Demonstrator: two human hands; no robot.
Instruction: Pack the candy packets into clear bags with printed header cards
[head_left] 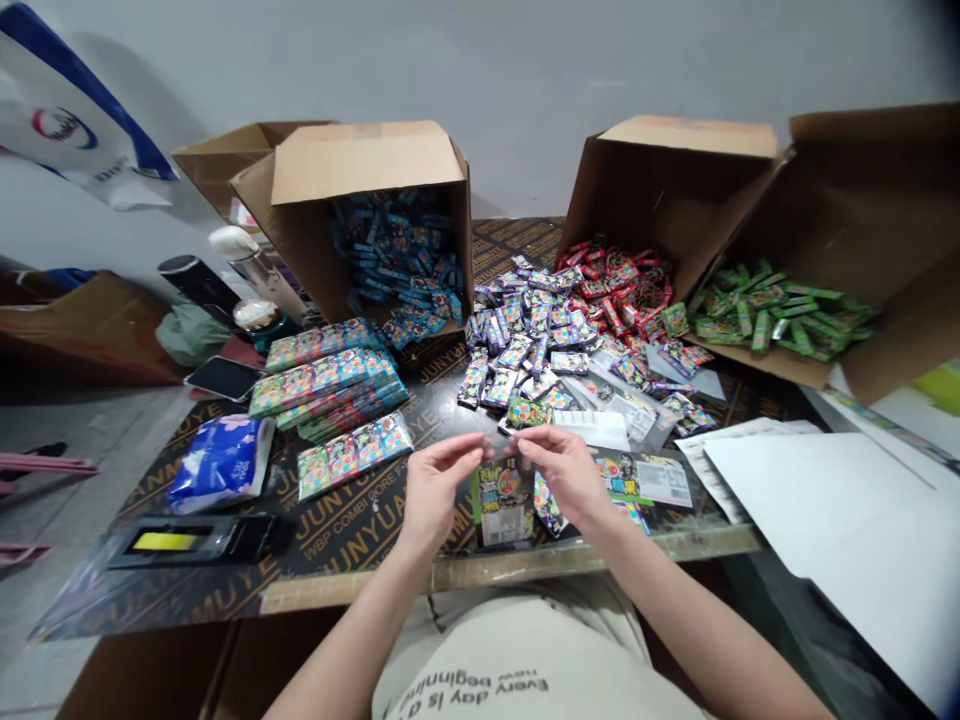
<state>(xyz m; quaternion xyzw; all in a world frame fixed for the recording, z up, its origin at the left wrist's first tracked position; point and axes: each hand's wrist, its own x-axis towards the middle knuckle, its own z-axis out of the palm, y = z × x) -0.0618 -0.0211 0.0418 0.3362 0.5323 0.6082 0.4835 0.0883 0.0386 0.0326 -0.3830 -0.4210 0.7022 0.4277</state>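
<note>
My left hand (442, 480) and my right hand (566, 470) face each other above the table's near edge, thumbs and forefingers pinched. Between the fingertips is the clear top edge of a printed plastic bag (504, 495), its green and dark print hanging below. Small purple-and-white candy packets (517, 350) are heaped just beyond my hands. One green packet (525, 412) lies closest to my fingertips. Beneath and beside my right hand are more printed bags (664, 480) and a few packets, partly hidden by the wrist.
Cardboard boxes hold blue packets (405, 255), red packets (615, 285) and green packets (780, 310). Filled packs (330, 375) are stacked at left, near a phone (223, 377), a blue tissue pack (221, 463) and a black tray (191, 541). White sheets (825, 520) lie at right.
</note>
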